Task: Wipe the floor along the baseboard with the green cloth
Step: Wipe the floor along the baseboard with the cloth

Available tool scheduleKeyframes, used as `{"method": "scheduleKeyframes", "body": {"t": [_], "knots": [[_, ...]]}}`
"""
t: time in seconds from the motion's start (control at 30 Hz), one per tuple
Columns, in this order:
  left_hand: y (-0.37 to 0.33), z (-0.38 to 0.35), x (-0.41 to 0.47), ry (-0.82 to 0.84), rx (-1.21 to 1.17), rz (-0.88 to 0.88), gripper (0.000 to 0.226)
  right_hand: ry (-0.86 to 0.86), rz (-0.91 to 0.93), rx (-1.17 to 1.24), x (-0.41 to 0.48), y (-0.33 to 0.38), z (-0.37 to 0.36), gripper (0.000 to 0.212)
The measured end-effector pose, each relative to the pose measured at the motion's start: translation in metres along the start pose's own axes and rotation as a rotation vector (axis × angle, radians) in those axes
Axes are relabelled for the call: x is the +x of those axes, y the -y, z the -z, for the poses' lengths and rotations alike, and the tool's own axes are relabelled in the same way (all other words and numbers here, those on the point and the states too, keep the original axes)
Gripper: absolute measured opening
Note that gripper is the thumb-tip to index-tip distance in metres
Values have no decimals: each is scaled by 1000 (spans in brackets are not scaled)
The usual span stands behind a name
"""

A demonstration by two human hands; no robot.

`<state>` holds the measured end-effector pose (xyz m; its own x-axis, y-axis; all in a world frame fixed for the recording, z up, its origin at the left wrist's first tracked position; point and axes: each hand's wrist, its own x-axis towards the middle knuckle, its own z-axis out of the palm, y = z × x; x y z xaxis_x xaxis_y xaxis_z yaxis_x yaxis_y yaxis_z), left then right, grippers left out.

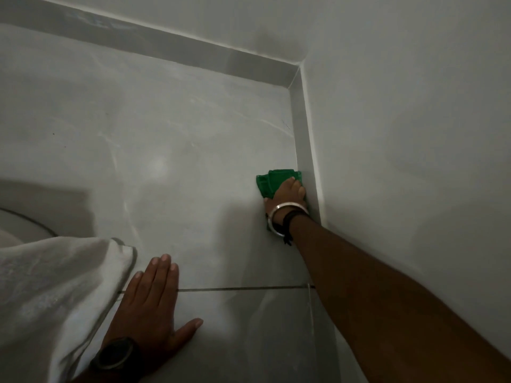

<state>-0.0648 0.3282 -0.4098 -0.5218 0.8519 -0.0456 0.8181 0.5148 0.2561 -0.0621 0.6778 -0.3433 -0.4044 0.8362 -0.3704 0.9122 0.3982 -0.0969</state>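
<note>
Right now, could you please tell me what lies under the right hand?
The green cloth lies under the right hand, on the floor against the baseboard. The hand covers part of the cloth, and the cloth hides the tile beneath.

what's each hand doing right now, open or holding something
Left hand: open, flat on the floor, holding nothing.
Right hand: open, fingers pressing the green cloth to the floor beside the baseboard.

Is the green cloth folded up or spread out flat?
Folded: the green cloth shows stacked layers ahead of the right hand pressing it by the baseboard.
</note>
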Motion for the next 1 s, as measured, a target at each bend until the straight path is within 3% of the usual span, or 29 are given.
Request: {"method": "scheduleKeyframes", "body": {"t": [0.1,0.27,0.57,0.73,0.83,1.0], "knots": [[1,0,0,14,-5,1,112,17,-21,-57,8,7,9,88],[1,3,-1,35,-14,1,111,61,-52,46,5,3,22,70],[1,6,0,55,-18,-4,112,141,-95,42,-41,-17,9,70],[0,9,0,73,-2,-4,111,189,-92,52,-97,-44,-8,85],[0,12,1,87,21,1,112,199,-41,77,-135,-69,-23,78],[-1,18,2,125,41,17,114,154,-29,242,-178,-96,-50,82]]}}
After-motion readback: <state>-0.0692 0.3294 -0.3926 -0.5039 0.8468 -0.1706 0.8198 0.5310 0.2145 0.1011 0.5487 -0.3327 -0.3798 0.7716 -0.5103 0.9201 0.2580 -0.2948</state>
